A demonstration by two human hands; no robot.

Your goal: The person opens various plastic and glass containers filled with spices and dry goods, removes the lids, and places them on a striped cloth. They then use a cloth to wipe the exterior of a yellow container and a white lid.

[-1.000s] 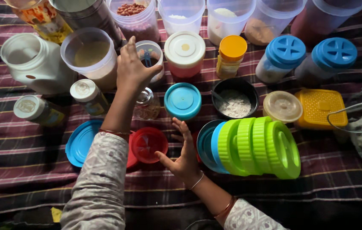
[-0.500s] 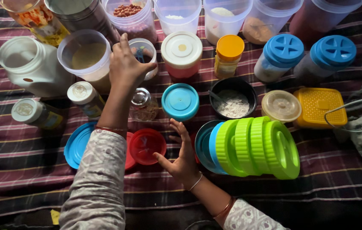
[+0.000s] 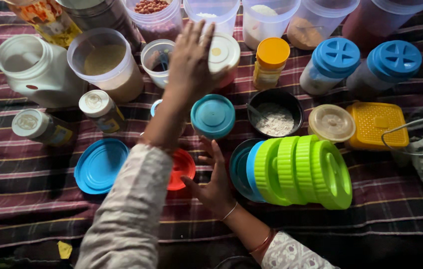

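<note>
White-lidded pink jar (image 3: pixel 224 55) stands far centre on the striped maroon cloth (image 3: pixel 22 194). Left hand (image 3: pixel 191 60) lies over its lid, fingers spread flat, palm down on the lid's left part; no closed grasp visible. Left sleeve, pale patterned, crosses the scene from near left.

Right hand (image 3: pixel 215 182) is open, fingers splayed, near centre, resting on the cloth between the red lid (image 3: pixel 180 168) and the row of green lids (image 3: pixel 303 172); holds nothing. Thumb points toward the red lid, just beside its edge.

Surroundings:
- Small open clear jar (image 3: pixel 156 60), just left of the left hand.
- Large open tub of tan powder (image 3: pixel 104 62), further left; white jug (image 3: pixel 30 69) beyond it.
- Teal-lidded jar (image 3: pixel 213 116), just below the left wrist, near the right fingertips.
- Black bowl of white powder (image 3: pixel 274 117), right of the teal jar.
- Yellow-capped bottle (image 3: pixel 270 62), right of the pink jar.
- Two blue-lidded jars (image 3: pixel 338 62), far right.
- Blue lid (image 3: pixel 99 165), lying flat, near left.
- Yellow square box (image 3: pixel 375 127), right, with a clear-lidded pot (image 3: pixel 331 123) beside it.
</note>
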